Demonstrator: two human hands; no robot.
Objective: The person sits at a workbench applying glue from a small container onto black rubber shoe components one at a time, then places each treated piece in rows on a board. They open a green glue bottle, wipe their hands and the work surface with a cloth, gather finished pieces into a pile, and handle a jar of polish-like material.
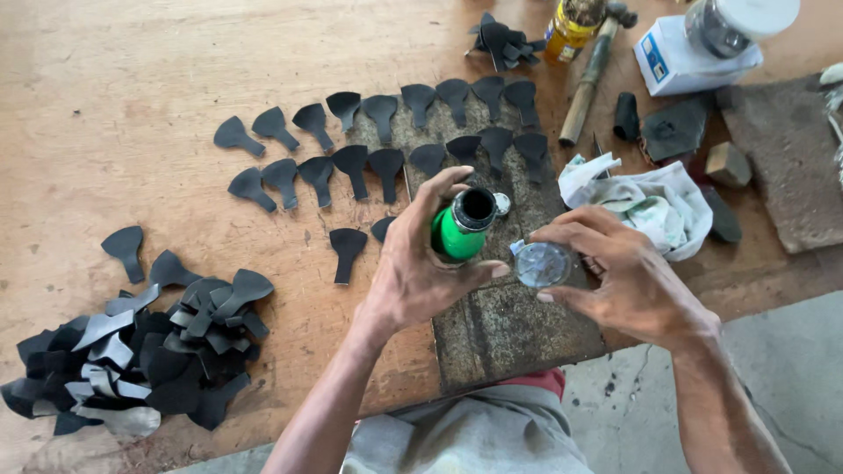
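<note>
Your wooden table [105, 105] fills most of the frame; a dark worn mat [509, 325] lies on it at centre, running to the lower edge.

Lower left: a heap of black cut pieces [140, 360], too tangled to count. Spread from upper left to upper centre, paddle-shaped black pieces [351, 167] lie in two rows, nine above and eight below, narrow ends toward you. Four more singles lie apart below and left of the rows. Small second pile [502, 39] at top centre.

Right of centre: crumpled white cloth [654, 202]. Upper right: white box [680, 61], one bamboo stick [587, 83], one yellow bottle [571, 26].

Your left hand [413, 263] is curled tight around one green bottle [461, 230], at frame centre over the mat. Its long axis tilts up and to the right, open black mouth toward the camera.

Your right hand [628, 276], just right of the bottle, pinches one round clear cap [542, 263] between thumb and fingertips, fingers narrowly spread.
</note>
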